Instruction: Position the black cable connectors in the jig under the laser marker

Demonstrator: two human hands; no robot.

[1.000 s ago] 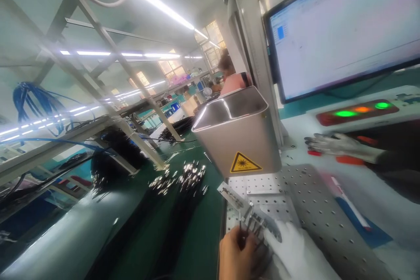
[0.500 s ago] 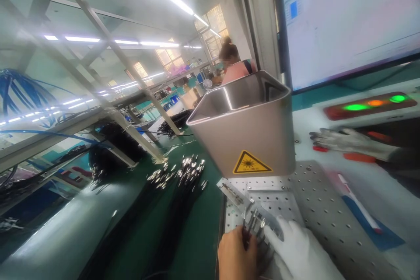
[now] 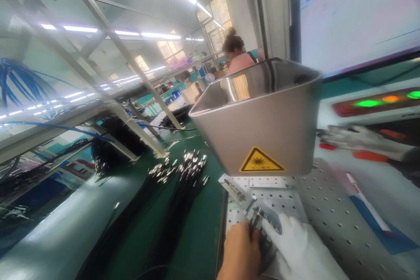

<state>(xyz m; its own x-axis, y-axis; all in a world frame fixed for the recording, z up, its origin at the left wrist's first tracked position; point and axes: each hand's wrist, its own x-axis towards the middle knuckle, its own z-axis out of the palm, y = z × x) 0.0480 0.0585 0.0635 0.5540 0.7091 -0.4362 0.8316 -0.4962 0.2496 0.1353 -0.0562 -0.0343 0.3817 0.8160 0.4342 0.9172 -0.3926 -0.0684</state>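
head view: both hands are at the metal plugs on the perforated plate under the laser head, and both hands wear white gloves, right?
Not quite. In the head view only the right hand wears a white glove; the left hand is bare. Both are at the metal plugs on the perforated plate, below the laser head.
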